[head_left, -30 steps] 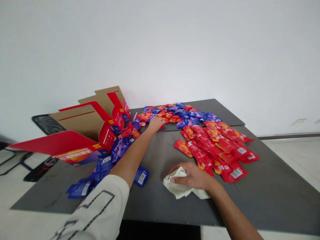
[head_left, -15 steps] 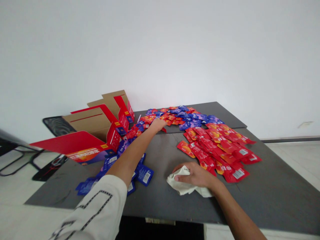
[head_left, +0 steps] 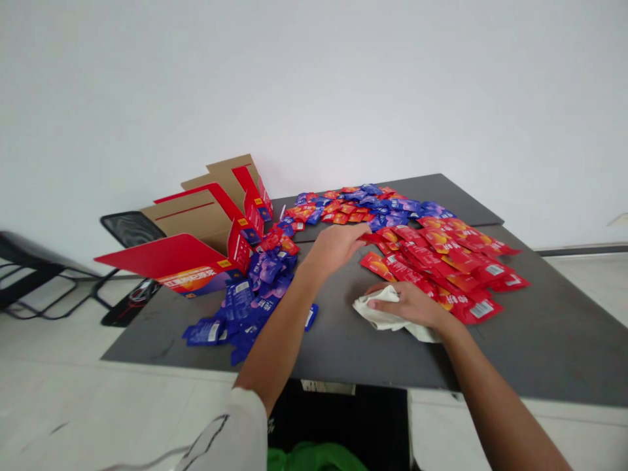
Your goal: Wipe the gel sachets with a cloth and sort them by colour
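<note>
My left hand [head_left: 338,248] reaches palm down over the dark grey table [head_left: 549,333], its fingertips at the edge of a spread of red sachets [head_left: 441,271] and holding nothing I can see. My right hand [head_left: 412,304] presses on a crumpled white cloth [head_left: 383,316], right beside the near red sachets. Farther back, red and blue sachets [head_left: 363,208] lie mixed. Blue sachets [head_left: 240,307] are heaped on the left, under my left forearm. An opened red and kraft cardboard box [head_left: 196,222] lies tipped at the table's left.
Behind the table stands a white wall. A black mesh object [head_left: 130,226] and a black metal-framed seat [head_left: 29,252] are to the left. Below the table's near edge is a dark gap with something green [head_left: 314,458] in it. Pale floor surrounds the table.
My left hand has drawn back toward me from the far mixed sachets, and its forearm now leaves more blue sachets in view. My right hand stays on the cloth. The whole view has shifted slightly.
</note>
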Demonstrator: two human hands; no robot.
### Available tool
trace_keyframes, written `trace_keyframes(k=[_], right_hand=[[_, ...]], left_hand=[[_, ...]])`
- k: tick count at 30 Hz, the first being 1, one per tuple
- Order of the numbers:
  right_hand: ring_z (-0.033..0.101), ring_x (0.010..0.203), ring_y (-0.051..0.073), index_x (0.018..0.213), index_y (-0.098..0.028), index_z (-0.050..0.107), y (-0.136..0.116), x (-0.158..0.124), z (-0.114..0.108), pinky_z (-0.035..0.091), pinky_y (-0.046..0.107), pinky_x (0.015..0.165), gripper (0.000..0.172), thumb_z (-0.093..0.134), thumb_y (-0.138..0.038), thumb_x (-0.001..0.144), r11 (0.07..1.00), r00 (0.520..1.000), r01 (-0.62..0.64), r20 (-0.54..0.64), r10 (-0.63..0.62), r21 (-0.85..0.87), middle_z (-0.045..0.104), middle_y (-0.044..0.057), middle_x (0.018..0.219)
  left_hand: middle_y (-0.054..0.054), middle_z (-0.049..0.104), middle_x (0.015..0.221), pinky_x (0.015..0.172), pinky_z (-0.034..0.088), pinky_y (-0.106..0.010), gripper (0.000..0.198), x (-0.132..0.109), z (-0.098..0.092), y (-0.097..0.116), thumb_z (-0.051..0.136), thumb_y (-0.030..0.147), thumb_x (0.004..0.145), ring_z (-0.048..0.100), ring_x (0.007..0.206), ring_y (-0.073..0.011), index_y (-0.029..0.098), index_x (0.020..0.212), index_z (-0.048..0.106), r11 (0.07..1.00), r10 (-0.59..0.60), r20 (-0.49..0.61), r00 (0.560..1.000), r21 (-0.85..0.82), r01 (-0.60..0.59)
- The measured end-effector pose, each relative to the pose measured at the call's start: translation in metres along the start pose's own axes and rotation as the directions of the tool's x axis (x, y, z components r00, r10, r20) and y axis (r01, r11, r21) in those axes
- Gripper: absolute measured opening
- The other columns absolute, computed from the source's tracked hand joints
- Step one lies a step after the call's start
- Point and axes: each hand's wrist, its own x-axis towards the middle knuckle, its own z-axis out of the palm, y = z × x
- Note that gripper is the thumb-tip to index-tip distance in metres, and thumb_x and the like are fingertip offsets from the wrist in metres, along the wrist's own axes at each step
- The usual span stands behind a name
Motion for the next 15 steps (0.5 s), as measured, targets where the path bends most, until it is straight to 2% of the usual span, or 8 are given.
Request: trace_keyframes(k=[2,4,8,10,12,15], right_hand=[[0.075,0.082,0.024,0.121,-0.019,0.082,0.0,0.0,0.0,0.056,0.031,0.07,0.062,0.076,-0.07,0.086,0.999,1.0,0.015,-0.019,-0.015,-0.044,0.083,0.006,0.096],[0.075,0.085,0.025,0.119,-0.02,0.082,-0.002,0.0,0.0,0.058,0.034,0.073,0.058,0.075,-0.068,0.087,0.996,0.997,0.053,-0.059,-0.058,-0.074,0.084,0.006,0.098],[0.077,0.093,0.026,0.118,-0.022,0.083,-0.005,0.0,0.001,0.059,0.035,0.08,0.051,0.072,-0.064,0.091,0.981,0.978,0.128,-0.143,-0.149,-0.149,0.084,0.006,0.113],[0.077,0.094,0.026,0.118,-0.023,0.084,-0.006,0.001,0.002,0.058,0.034,0.079,0.05,0.071,-0.064,0.092,0.972,0.965,0.131,-0.202,-0.171,-0.197,0.084,0.006,0.116],[0.077,0.088,0.024,0.12,-0.024,0.084,-0.005,0.001,0.003,0.057,0.032,0.073,0.049,0.072,-0.063,0.092,0.969,0.952,0.113,-0.254,-0.169,-0.221,0.085,0.005,0.109],[0.077,0.083,0.023,0.119,-0.025,0.084,-0.003,0.002,0.004,0.056,0.031,0.07,0.049,0.072,-0.064,0.093,0.97,0.923,0.072,-0.353,-0.153,-0.231,0.085,0.004,0.1]], left_hand=[[-0.005,0.081,0.119,0.102,0.053,-0.032,0.026,-0.038,-0.003,0.022,0.058,0.021,0.107,0.075,0.115,-0.025,0.027,0.127,0.073,0.996,0.056,-0.008,0.998,-0.076,-0.057],[-0.006,0.081,0.123,0.105,0.053,-0.036,0.028,-0.078,0.003,0.038,0.059,0.013,0.104,0.075,0.117,-0.0238,0.025,0.125,0.073,0.984,0.126,0.001,0.992,-0.13,-0.124],[-0.007,0.08,0.129,0.108,0.054,-0.039,0.035,-0.145,0.037,0.054,0.055,-0.002,0.097,0.074,0.124,-0.0219,0.021,0.113,0.076,0.949,0.218,-0.037,0.975,-0.227,-0.221],[-0.007,0.08,0.129,0.109,0.055,-0.04,0.034,-0.168,0.06,0.057,0.055,-0.004,0.097,0.072,0.13,-0.0225,0.021,0.107,0.077,0.941,0.196,-0.083,0.977,-0.264,-0.211],[-0.008,0.08,0.129,0.109,0.057,-0.04,0.033,-0.184,0.08,0.057,0.055,-0.002,0.099,0.071,0.131,-0.0234,0.021,0.106,0.078,0.938,0.162,-0.127,0.979,-0.287,-0.193],[-0.009,0.079,0.132,0.111,0.058,-0.04,0.03,-0.197,0.096,0.052,0.056,0.001,0.101,0.07,0.133,-0.0241,0.02,0.11,0.078,0.936,0.149,-0.145,0.978,-0.297,-0.187]])
